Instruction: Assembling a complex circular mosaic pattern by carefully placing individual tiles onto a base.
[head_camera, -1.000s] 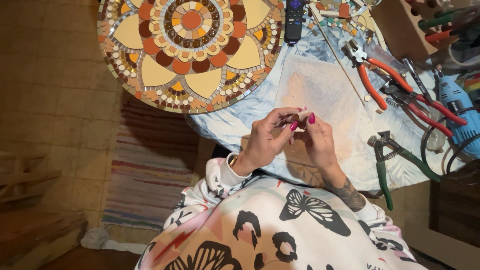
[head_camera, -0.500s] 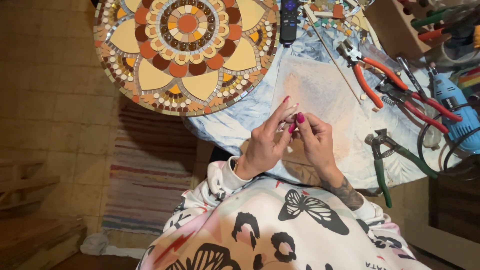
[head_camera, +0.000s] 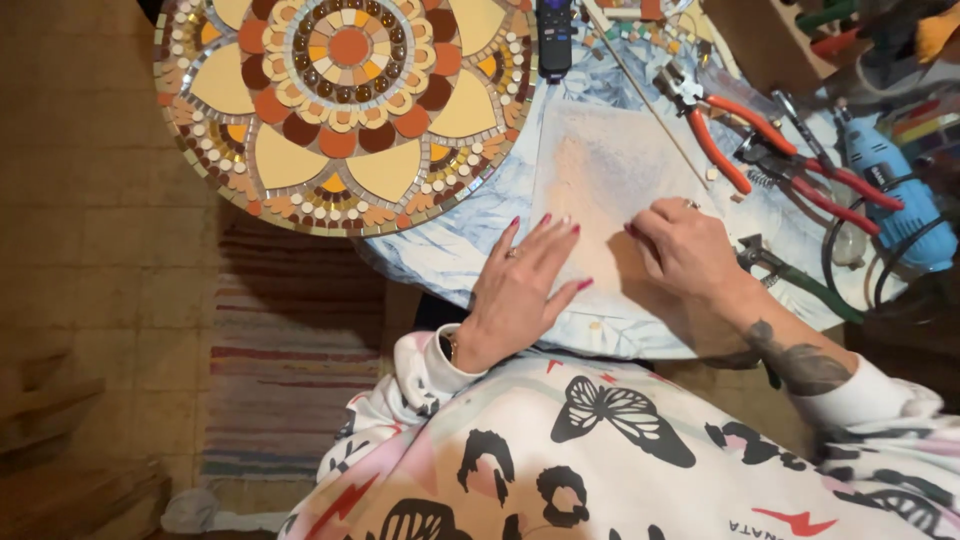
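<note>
My left hand (head_camera: 520, 290) lies flat with fingers spread on the near edge of a pale square sheet (head_camera: 610, 170) on the cloth-covered table (head_camera: 440, 260). My right hand (head_camera: 685, 250) rests on the sheet's right side, fingers curled down toward it; I cannot tell whether it pinches anything small. A round mosaic (head_camera: 340, 100) of orange, cream and brown pieces sits at the table's far left, partly over the edge.
Red-handled nippers (head_camera: 720, 135) and pliers (head_camera: 810, 170) lie right of the sheet, with green-handled pliers (head_camera: 800, 285) near my right wrist. A blue rotary tool (head_camera: 885, 185) with cable is at far right. A black remote (head_camera: 553, 35) lies at the top. A striped rug (head_camera: 290, 370) covers the floor.
Both hands were raised together, fingertips pinching something small near my chest. They have separated and come down onto the pale sheet, left hand flat, right hand curled.
</note>
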